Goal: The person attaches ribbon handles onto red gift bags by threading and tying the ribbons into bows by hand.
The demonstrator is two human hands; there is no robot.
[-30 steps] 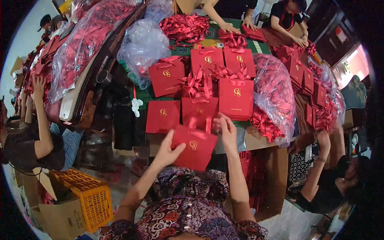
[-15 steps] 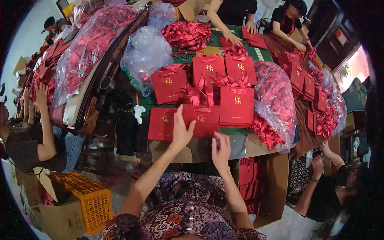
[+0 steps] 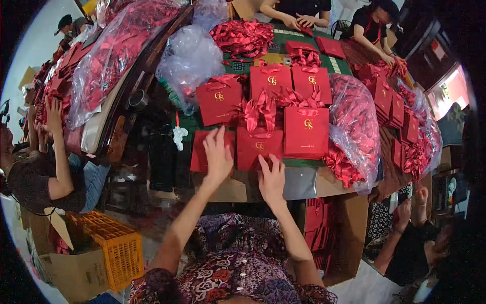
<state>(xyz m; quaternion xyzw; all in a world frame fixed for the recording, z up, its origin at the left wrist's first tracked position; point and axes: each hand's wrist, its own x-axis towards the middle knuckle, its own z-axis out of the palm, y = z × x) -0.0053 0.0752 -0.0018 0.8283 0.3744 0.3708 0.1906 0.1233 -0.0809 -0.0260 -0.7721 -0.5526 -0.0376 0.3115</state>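
My left hand [image 3: 218, 158] lies with fingers stretched over a red gift bag [image 3: 199, 154] at the table's near edge, covering much of its front. Close by, my right hand [image 3: 272, 178] has its fingers apart at the lower edge of another red bag [image 3: 253, 147] with a ribbon handle; the fingertips seem to touch it. To the right stands a stack of red bags [image 3: 306, 133] with gold lettering. Behind, more stacks [image 3: 271, 82] stand in rows, one set to the left [image 3: 219, 102]. Loose red ribbons [image 3: 259, 114] drape between them.
A clear plastic sack of red ribbons [image 3: 354, 126] sits right of the stacks, and a ribbon heap [image 3: 243, 38] lies farther back. Below the table's right side is a cardboard box [image 3: 349, 228] holding red bags. An orange crate [image 3: 121, 258] stands lower left. Co-workers surround the tables.
My left hand has moved left onto the left front bag. My right hand has come up to the middle bag's lower edge. Across the table, a co-worker's hands have drawn together.
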